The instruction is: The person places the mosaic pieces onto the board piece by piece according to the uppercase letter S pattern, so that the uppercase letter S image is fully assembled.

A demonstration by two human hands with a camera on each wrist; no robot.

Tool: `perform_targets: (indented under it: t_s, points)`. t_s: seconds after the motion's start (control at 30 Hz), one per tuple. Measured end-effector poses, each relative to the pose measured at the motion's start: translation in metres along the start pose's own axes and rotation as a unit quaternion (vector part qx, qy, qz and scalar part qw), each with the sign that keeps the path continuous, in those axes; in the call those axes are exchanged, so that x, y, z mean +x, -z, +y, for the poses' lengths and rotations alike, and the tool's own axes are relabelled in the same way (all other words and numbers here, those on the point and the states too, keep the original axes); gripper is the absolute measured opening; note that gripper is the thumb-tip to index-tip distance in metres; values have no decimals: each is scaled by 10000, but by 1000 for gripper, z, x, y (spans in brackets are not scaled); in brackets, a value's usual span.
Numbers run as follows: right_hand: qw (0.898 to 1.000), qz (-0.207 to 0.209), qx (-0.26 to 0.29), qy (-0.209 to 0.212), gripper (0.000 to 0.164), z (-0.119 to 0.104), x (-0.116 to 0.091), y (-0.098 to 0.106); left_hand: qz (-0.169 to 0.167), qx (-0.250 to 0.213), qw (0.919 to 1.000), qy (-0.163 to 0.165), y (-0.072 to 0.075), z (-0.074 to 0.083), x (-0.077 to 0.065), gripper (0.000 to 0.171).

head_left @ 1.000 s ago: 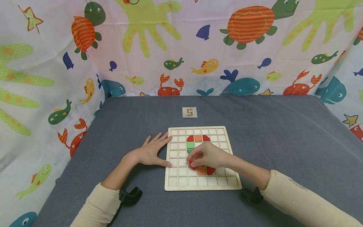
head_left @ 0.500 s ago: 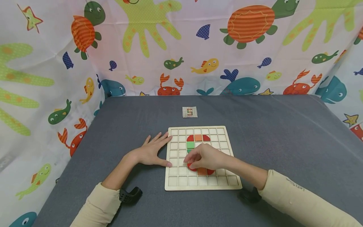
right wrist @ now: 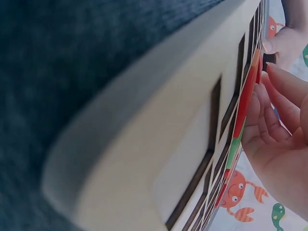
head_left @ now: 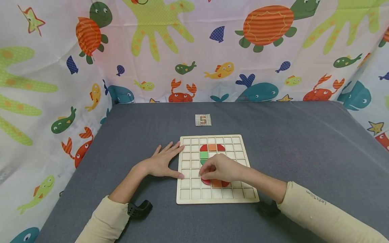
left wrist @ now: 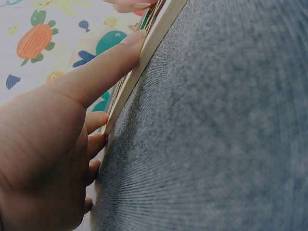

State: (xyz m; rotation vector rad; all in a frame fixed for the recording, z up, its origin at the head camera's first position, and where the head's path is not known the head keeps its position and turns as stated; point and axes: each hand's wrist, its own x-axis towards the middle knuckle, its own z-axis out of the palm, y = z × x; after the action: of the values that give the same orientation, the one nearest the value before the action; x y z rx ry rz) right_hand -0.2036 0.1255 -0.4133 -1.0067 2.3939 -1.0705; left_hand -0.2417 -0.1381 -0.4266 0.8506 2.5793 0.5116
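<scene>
A wooden grid board (head_left: 191,194) lies on the grey table with coloured pieces in its cells. My right hand (head_left: 223,167) is over the middle of it, thumb and index finger bent together at a red rounded piece (head_left: 206,182) in the lower left of the pattern. In the right wrist view, that red piece (right wrist: 260,70) stands slightly proud of the board beside the fingertips. My left hand (head_left: 162,163) lies with fingers spread at the board's left edge, thumb and fingertips on the frame. My right hand covers the pattern's middle.
Behind the board lies a small card (head_left: 203,120) printed with a coloured S on a grid. Orange squares (head_left: 212,147), a green square (head_left: 204,155) and other red rounded pieces (head_left: 221,147) sit in the cells. A patterned cloth (head_left: 164,77) hangs behind the table.
The red rounded piece has gone from tilted in my right fingers to lying lower, nearly flat in its cell. My right hand has shifted slightly; the left stays put.
</scene>
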Motion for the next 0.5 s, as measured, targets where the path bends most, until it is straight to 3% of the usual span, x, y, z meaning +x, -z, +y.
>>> perform_targets:
  t_s: [0.5]
  points:
    - [9999,87,-125,47,5,3,1,1,-42,-26,10000,7,1,0,0,107]
